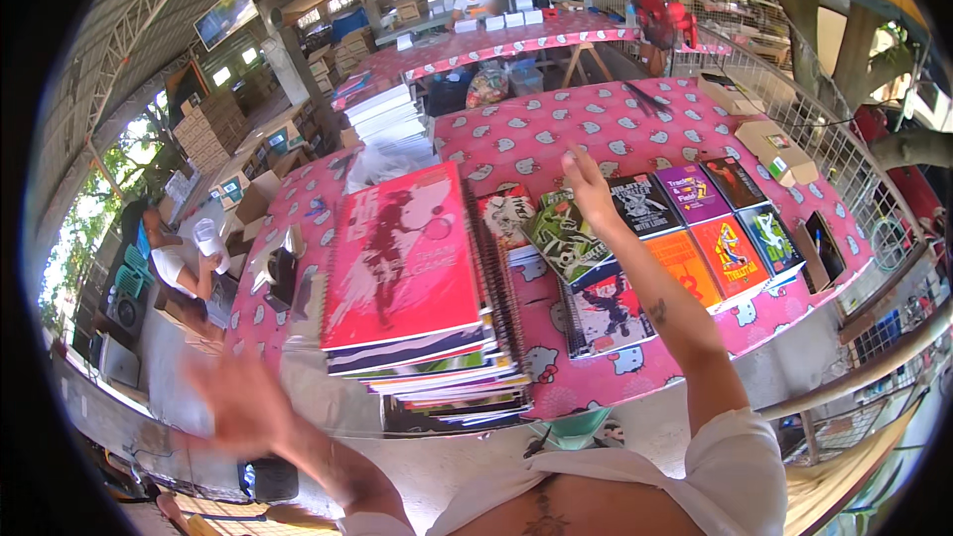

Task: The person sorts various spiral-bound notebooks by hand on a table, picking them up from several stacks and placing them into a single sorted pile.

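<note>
The tablecloth point(556, 134) is pink with small white cartoon cat faces. The top notebook point(402, 258) on the near stack is pink-red with a pale figure. To the right lie purple point(691, 192), orange point(685, 266) and red point(728, 248) covers.

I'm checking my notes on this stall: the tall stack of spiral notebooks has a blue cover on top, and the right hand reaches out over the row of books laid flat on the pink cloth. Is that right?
Not quite. The head view shows the stack of spiral notebooks topped by a pink-red cover, not a blue one. The rest holds: the right hand reaches out over the row of books laid flat on the pink cloth.
</note>
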Tool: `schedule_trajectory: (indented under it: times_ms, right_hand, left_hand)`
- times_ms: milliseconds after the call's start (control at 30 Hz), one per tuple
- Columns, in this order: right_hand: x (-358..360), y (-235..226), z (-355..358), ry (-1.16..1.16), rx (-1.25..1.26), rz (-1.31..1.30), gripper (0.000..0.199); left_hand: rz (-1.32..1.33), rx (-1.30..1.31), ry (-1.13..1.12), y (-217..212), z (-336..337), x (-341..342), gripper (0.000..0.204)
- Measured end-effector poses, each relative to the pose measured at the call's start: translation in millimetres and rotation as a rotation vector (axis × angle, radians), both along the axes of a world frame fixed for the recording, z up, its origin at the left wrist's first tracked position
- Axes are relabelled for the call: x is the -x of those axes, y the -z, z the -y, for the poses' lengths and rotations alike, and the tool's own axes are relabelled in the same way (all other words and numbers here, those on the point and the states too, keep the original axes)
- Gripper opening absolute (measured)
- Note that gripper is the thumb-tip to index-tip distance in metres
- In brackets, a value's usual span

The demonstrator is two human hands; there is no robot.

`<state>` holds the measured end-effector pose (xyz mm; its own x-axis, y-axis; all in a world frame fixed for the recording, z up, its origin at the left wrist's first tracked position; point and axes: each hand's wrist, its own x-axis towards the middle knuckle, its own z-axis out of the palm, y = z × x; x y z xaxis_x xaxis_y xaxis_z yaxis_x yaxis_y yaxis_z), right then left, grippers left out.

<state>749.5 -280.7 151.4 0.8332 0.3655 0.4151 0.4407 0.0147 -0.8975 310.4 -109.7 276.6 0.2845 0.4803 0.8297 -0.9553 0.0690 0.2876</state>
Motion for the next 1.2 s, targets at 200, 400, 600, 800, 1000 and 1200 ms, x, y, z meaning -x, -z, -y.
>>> schedule_trajectory:
  times_ms: [200, 400, 600, 800, 1000, 1200]
  right_hand:
    - [-93.5, 149.0, 28.1, 0.357, 0.861, 0.146, 0.046]
    - [-160.4, 154.2, 74.1, 0.061, 1.139, 0.504, 0.032]
    - [-192.3, 88.2, 115.1, 0.033, -0.12, 0.007, 0.018]
    - [-135.9, -48.5, 146.4, -0.19, -0.734, -0.367, 0.024]
    - [6.4, -141.6, 62.7, -0.237, -0.625, 0.237, 0.021]
    - [100.7, -114.7, -10.1, -0.904, -0.135, 0.924, 0.051]
  left_hand:
    - [-1.201, -0.352, 0.178, 171.7, 185.2, -127.5, 0.058]
    - [-0.975, -0.332, -1.001, 277.1, 179.3, -351.0, 0.033]
    - [-1.444, -0.465, -1.099, 275.1, 127.0, -374.8, 0.034]
    - [-0.816, -0.63, -1.385, 38.7, 237.5, -244.8, 0.047]
    - [-0.265, -0.279, -1.819, -79.6, 178.8, -131.1, 0.034]
    - [-0.889, -0.51, -1.382, -79.1, 76.2, -49.0, 0.03]
